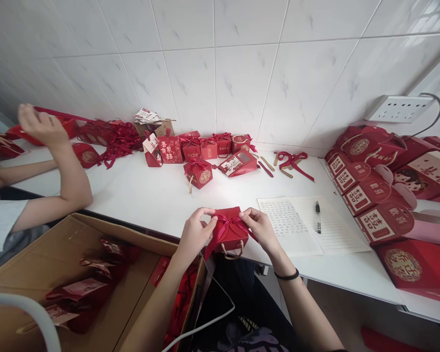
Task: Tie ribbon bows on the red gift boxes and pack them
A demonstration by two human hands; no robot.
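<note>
A small red gift box (230,233) with a red ribbon bow on top rests at the near edge of the white table (150,195). My left hand (195,231) pinches the ribbon at the box's left side. My right hand (258,226) pinches the ribbon at its right side, fingers closed. A gold cord handle hangs from the box's front.
Several finished red boxes (198,172) and loose ribbons (293,161) lie along the tiled wall. Flat red boxes (374,200) are stacked at the right beside a notebook (304,222) with a pen (318,215). A cardboard carton (84,274) sits lower left. Another person's arm (58,166) reaches at the left.
</note>
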